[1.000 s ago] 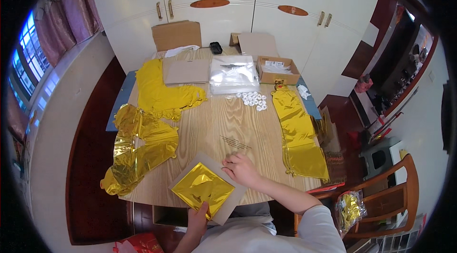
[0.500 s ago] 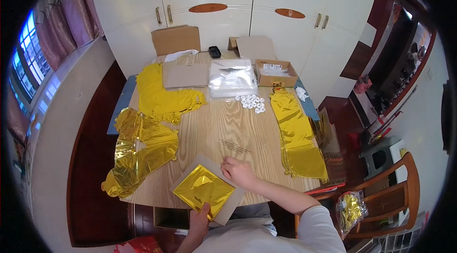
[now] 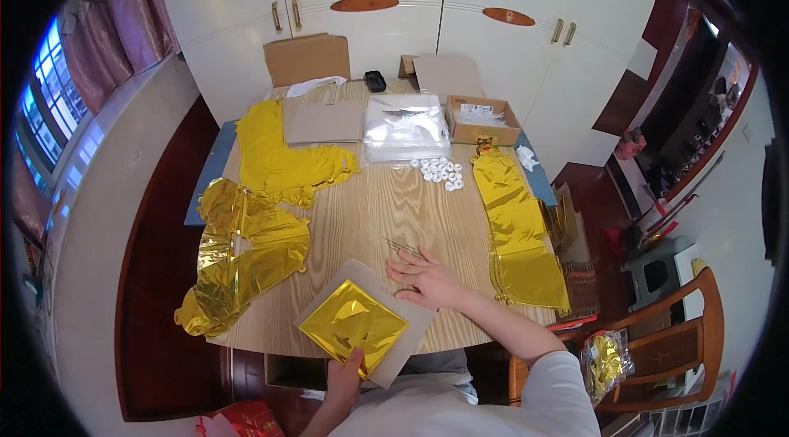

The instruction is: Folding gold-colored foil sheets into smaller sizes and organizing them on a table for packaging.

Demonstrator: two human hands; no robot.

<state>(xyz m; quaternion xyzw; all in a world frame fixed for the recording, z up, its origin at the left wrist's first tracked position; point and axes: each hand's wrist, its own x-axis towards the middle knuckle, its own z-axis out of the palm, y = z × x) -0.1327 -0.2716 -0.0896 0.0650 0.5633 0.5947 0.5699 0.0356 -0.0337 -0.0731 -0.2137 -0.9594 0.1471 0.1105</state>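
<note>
My left hand (image 3: 345, 378) grips the near corner of a grey-brown card sheet (image 3: 408, 328), its thumb pressed on a folded gold foil balloon (image 3: 352, 318) that lies flat on the card. The foil is a neat square, turned cornerwise. My right hand (image 3: 429, 279) is open with fingers spread, palm down just beyond the card's far right edge. It covers part of some faint printed lines (image 3: 404, 247) there; whether they are on clear film or the table I cannot tell.
Unfolded gold foil balloons lie at left (image 3: 255, 252) and right (image 3: 522, 231). Farther back are a stack of clear plastic bags (image 3: 404, 131), white rings (image 3: 442, 172), card sheets (image 3: 325, 123) and an open cardboard box (image 3: 485, 134). A wooden chair (image 3: 707, 338) stands at right.
My right hand has gone from closed fingers at the card's far corner to spread fingers, slightly farther right and away from me. My left hand keeps its grip.
</note>
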